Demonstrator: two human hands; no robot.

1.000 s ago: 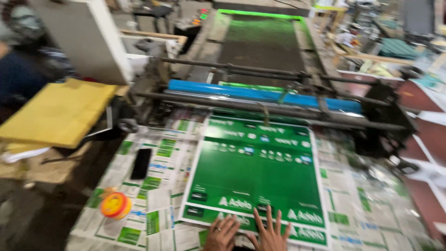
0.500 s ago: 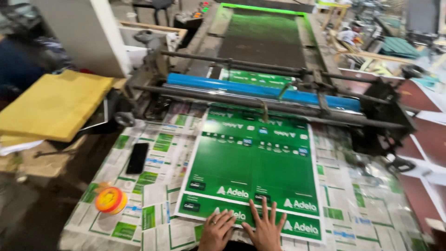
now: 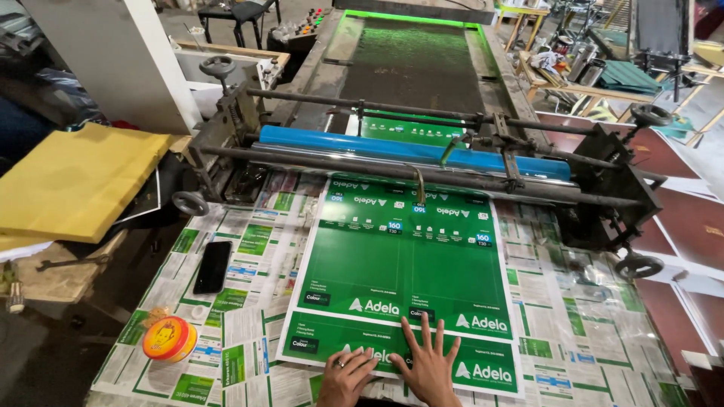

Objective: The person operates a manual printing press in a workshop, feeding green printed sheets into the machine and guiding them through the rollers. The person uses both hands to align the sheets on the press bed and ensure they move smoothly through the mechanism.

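Observation:
A large green printed sheet (image 3: 407, 264) lies flat on a paper-covered feed table (image 3: 249, 226), its far edge under the blue roller (image 3: 377, 145) of a long machine. A second green sheet (image 3: 309, 343) peeks out beneath its near edge. My left hand (image 3: 345, 380) rests on the near edge of the sheets, fingers bent and pressing down. My right hand (image 3: 431, 362) lies flat beside it with fingers spread on the sheet. Another green sheet (image 3: 407, 130) shows beyond the roller on the dark conveyor bed (image 3: 415, 64).
A black phone (image 3: 213, 266) and a round orange tin (image 3: 170, 339) lie on the table at left. A yellow board stack (image 3: 72, 181) sits on a side bench. Handwheels (image 3: 190, 203) stick out of the machine frame. Dark red sheets (image 3: 679, 226) lie at right.
Both hands have slid the top green sheet forward, its far edge now reaching under the roller. The view has steadied and shifted slightly right.

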